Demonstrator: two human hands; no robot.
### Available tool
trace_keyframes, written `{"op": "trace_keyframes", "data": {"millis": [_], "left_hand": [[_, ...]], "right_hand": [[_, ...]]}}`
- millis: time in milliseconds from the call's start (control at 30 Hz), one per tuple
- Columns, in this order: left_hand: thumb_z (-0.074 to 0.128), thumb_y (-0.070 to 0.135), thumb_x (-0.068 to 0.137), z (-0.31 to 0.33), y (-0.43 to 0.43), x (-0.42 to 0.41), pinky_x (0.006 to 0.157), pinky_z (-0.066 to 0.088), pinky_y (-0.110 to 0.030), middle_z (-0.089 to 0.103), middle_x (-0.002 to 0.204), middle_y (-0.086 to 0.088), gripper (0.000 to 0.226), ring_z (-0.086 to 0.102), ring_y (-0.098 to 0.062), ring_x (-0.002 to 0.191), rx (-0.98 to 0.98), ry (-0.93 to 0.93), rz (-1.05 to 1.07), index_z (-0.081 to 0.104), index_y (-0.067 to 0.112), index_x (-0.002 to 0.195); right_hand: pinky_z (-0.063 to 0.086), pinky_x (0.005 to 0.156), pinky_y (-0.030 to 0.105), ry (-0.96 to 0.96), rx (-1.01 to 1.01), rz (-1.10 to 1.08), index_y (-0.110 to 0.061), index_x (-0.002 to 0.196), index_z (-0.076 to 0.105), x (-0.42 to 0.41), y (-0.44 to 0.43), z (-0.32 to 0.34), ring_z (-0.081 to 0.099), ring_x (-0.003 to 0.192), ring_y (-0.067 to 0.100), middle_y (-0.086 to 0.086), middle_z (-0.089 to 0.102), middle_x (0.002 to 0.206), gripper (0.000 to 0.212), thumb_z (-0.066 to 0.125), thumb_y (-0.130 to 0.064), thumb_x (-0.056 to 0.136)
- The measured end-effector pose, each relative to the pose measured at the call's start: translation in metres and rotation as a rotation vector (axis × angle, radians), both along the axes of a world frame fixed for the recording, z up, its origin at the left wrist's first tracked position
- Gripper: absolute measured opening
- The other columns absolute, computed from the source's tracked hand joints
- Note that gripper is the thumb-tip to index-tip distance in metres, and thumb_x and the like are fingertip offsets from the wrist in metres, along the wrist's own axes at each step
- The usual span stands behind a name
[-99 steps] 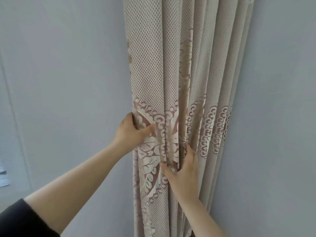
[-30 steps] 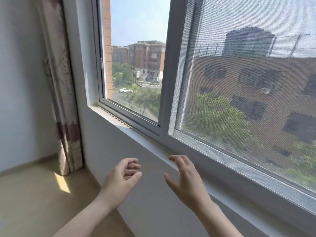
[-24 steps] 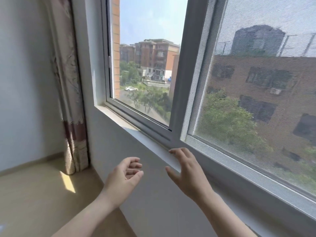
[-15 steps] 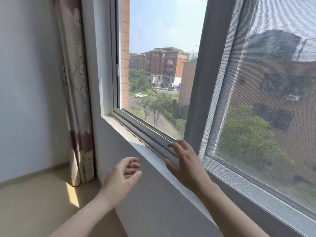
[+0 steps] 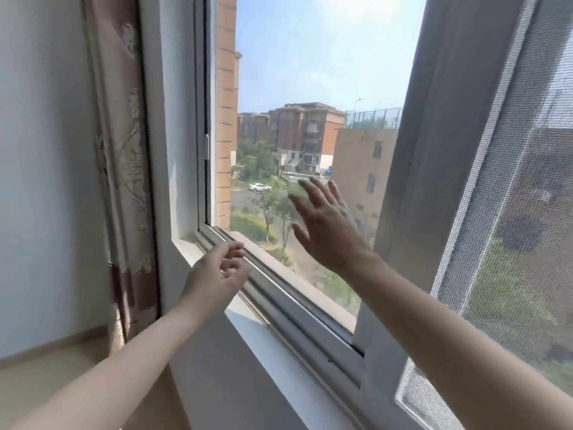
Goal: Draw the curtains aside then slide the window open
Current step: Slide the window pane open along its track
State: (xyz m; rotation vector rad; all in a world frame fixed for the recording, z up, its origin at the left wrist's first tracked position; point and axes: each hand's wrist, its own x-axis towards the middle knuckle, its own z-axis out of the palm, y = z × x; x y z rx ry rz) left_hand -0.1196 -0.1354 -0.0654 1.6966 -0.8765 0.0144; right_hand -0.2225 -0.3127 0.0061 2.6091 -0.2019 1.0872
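Since half a second ago the right hand (image 5: 325,225) has risen from the sill (image 5: 279,346) and now spreads flat, fingers apart, against the glass pane (image 5: 310,88) of the window, beside the dark sash frame (image 5: 412,169). The left hand (image 5: 217,274) stays low near the bottom track (image 5: 297,308), fingers loosely curled and holding nothing. The curtain (image 5: 124,169) hangs gathered at the left wall, clear of the glass. A mesh screen (image 5: 521,212) covers the right half. No writing or label is readable.
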Motion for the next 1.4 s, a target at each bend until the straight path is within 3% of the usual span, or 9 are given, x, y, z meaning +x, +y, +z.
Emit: {"op": "trace_keyframes", "data": {"millis": [167,333,533,733,833,900,1000,1067,1400], "left_hand": [[0.062,0.018,0.087,0.004,-0.025,0.071,0.068,0.040,-0.007,0.063,0.110,0.006,0.033,0.060,-0.009,0.100,-0.011,-0.028,-0.002,0.056,0.019,0.119],[0.063,0.018,0.086,0.005,-0.035,0.167,0.064,0.042,-0.001,0.063,0.109,0.006,0.033,0.058,-0.001,0.093,-0.023,-0.053,0.006,0.056,0.020,0.119],[0.061,0.020,0.087,0.019,-0.053,0.282,0.075,0.043,-0.013,0.062,0.111,0.007,0.031,0.058,-0.005,0.097,-0.008,-0.080,-0.004,0.056,0.021,0.118],[0.056,0.027,0.090,0.017,-0.094,0.357,0.099,0.044,-0.033,0.053,0.128,0.005,0.036,0.052,-0.011,0.113,0.039,-0.095,-0.095,0.051,0.022,0.125],[0.047,0.039,0.089,0.010,-0.123,0.362,0.108,0.033,-0.030,0.041,0.143,0.004,0.049,0.041,-0.013,0.130,0.034,-0.174,-0.112,0.044,0.024,0.135],[0.037,0.040,0.092,0.008,-0.149,0.356,0.114,0.019,-0.028,0.025,0.155,0.002,0.056,0.022,-0.012,0.143,-0.009,-0.183,-0.111,0.032,0.024,0.145],[0.020,0.056,0.091,0.002,-0.194,0.345,0.121,0.003,-0.042,-0.011,0.162,0.003,0.068,-0.011,-0.016,0.148,-0.078,-0.255,-0.055,0.002,0.031,0.152],[0.006,0.064,0.087,-0.005,-0.219,0.338,0.120,-0.003,-0.048,-0.023,0.159,0.004,0.072,-0.021,-0.018,0.146,-0.097,-0.267,-0.017,-0.011,0.032,0.150],[0.007,0.045,0.095,-0.017,-0.254,0.306,0.119,0.001,-0.053,-0.013,0.161,0.004,0.060,-0.014,-0.017,0.148,-0.290,-0.151,0.090,-0.006,0.029,0.150]], "right_hand": [[0.008,0.119,0.049,0.081,-0.156,-0.092,-0.006,0.137,0.052,0.066,-0.017,0.013,0.033,0.142,0.037,0.022,0.042,0.149,0.051,0.064,-0.026,0.092],[0.006,0.118,0.050,0.133,-0.252,-0.148,-0.008,0.138,0.052,0.160,-0.021,0.013,0.032,0.143,0.036,0.020,0.042,0.150,0.054,0.064,-0.031,0.091],[0.000,0.118,0.061,0.171,-0.327,-0.323,-0.015,0.147,0.042,0.271,-0.040,0.039,0.015,0.149,0.034,0.016,0.023,0.160,0.063,0.053,-0.046,0.094],[-0.008,0.119,0.052,0.211,-0.422,-0.559,-0.015,0.155,0.014,0.301,-0.076,0.041,-0.004,0.149,0.032,0.015,-0.001,0.162,0.077,0.035,-0.057,0.094],[-0.004,0.119,0.051,0.192,-0.432,-0.547,-0.015,0.154,0.021,0.302,-0.078,0.041,0.000,0.148,0.030,0.014,0.005,0.161,0.079,0.045,-0.057,0.092],[-0.001,0.119,0.050,0.188,-0.446,-0.530,-0.014,0.153,0.026,0.303,-0.079,0.041,0.003,0.148,0.030,0.013,0.009,0.161,0.078,0.048,-0.055,0.091],[-0.003,0.119,0.050,0.215,-0.500,-0.554,-0.014,0.154,0.024,0.301,-0.080,0.041,0.005,0.149,0.030,0.013,0.006,0.160,0.077,0.043,-0.057,0.092],[-0.007,0.118,0.049,0.232,-0.524,-0.573,-0.015,0.155,0.020,0.301,-0.081,0.041,0.004,0.150,0.029,0.012,0.002,0.160,0.077,0.036,-0.058,0.093],[-0.011,0.117,0.049,0.250,-0.603,-0.587,-0.017,0.156,0.010,0.283,-0.081,0.037,0.000,0.151,0.029,0.012,-0.001,0.163,0.075,0.024,-0.060,0.097]]}}
